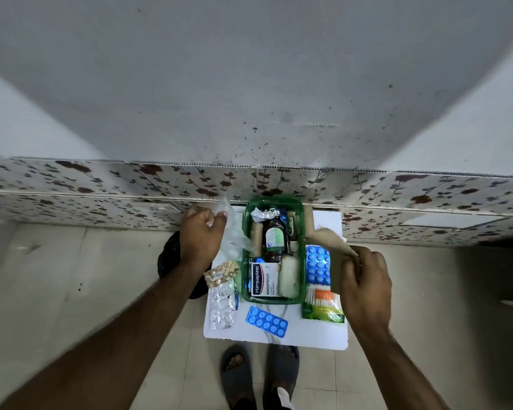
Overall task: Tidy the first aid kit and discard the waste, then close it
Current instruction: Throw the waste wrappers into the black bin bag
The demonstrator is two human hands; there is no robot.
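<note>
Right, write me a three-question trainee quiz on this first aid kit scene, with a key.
1. True or false: the Hansaplast box lies inside the green kit tray.
2. Multiple choice: what does the left hand hold? A) a blue blister pack B) clear plastic wrapping C) the brown bottle
3. Fill in: the right hand grips a piece of ____ paper beside the tray.

Key
1. True; it sits at the tray's near end, in front of the brown bottle.
2. B; the clear plastic wrapping is pinched at the tray's left side, while the blue blister pack lies on the white board.
3. Brown; see the brown paper.
</note>
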